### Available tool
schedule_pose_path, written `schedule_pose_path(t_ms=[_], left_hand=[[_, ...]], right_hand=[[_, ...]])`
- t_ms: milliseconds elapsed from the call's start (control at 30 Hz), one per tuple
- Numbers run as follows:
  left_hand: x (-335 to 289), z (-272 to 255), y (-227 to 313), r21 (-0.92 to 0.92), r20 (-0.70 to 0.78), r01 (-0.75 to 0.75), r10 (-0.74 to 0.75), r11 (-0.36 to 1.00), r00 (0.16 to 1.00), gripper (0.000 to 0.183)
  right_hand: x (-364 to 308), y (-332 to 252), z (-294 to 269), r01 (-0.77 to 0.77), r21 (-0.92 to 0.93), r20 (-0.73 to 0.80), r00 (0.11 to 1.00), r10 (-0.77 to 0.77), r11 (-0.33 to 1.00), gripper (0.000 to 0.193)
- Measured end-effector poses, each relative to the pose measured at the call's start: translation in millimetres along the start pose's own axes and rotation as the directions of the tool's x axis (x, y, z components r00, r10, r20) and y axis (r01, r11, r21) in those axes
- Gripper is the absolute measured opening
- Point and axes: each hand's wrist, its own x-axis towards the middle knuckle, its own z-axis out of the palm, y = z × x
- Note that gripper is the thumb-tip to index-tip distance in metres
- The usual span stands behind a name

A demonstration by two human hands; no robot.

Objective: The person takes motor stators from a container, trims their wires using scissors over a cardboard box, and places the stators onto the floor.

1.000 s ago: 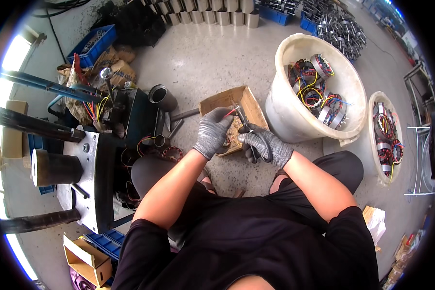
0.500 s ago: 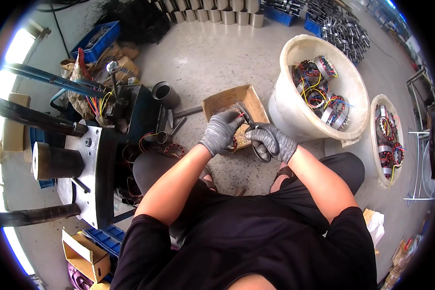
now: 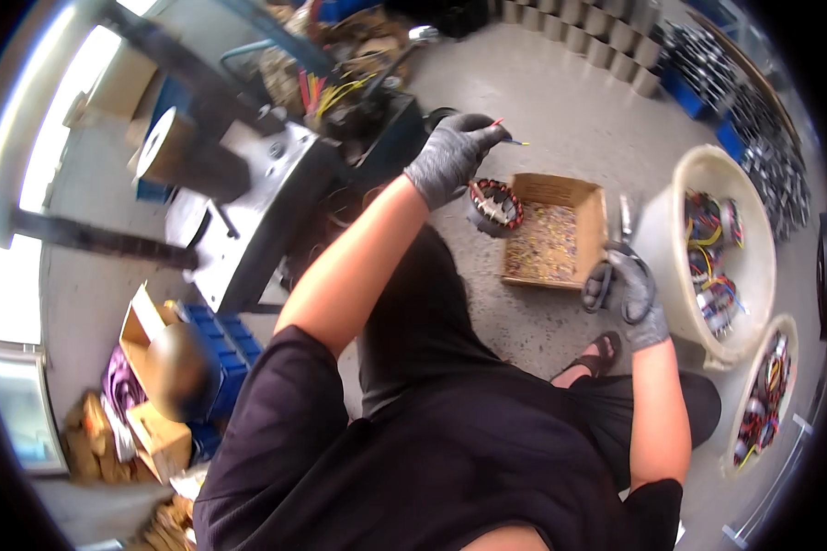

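In its grey glove, my left hand [image 3: 452, 158] is closed round thin wires [image 3: 518, 142], whose coloured ends poke out past the fingertips. A ring-shaped motor stator [image 3: 515, 219] with red and dark windings hangs just below that hand, at the left edge of the cardboard box [image 3: 593, 197]. The wires' link to it is hidden by the fingers. My right hand [image 3: 641, 298], also gloved, grips black-handled scissors [image 3: 625, 216] at the right of the box. Their blades point away from me, apart from the wires. Small coloured scraps cover the box's bottom.
A tall white tub [image 3: 678, 230] of wired stators stands at the right, with a second tub [image 3: 793, 335] nearer me. On the left is a metal press [image 3: 276, 197] with thick bars. Stacked metal cylinders [image 3: 606, 41] line the far floor.
The view has swung, so the scene sits differently. My hands have parted: the left has moved left with the wires and stator, the right holds the scissors away to the right.
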Motion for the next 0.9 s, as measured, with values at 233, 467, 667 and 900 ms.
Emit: schedule_pose_path(t_ms=[233,467,667,900], left_hand=[[-11.9,-97.9,-76.8,0.036,-0.088,0.144,-0.14,0.989,0.986,0.032],[-65.8,-183.3,-160.1,0.562,-0.31,0.322,-0.167,0.762,0.936,0.03],[-125.8,-204.3,-207.5,0.837,-0.258,0.39,-0.353,0.384,0.9,0.033],[-130.0,-164.8,-213.8,0.801,-0.201,0.241,-0.134,0.548,0.97,0.035]], right_hand=[[-19.5,-22.8,19.6,0.062,-0.002,0.052,0.997,-0.062,0.998,0.038],[-21.6,-27.9,21.7,0.092,-0.048,0.029,0.995,-0.091,0.995,0.037],[-20.5,-32.2,24.6,0.081,-0.072,-0.026,0.996,-0.083,0.994,0.037],[-31.1,-61.8,2.1,0.256,-0.089,-0.021,0.966,-0.259,0.963,0.041]])
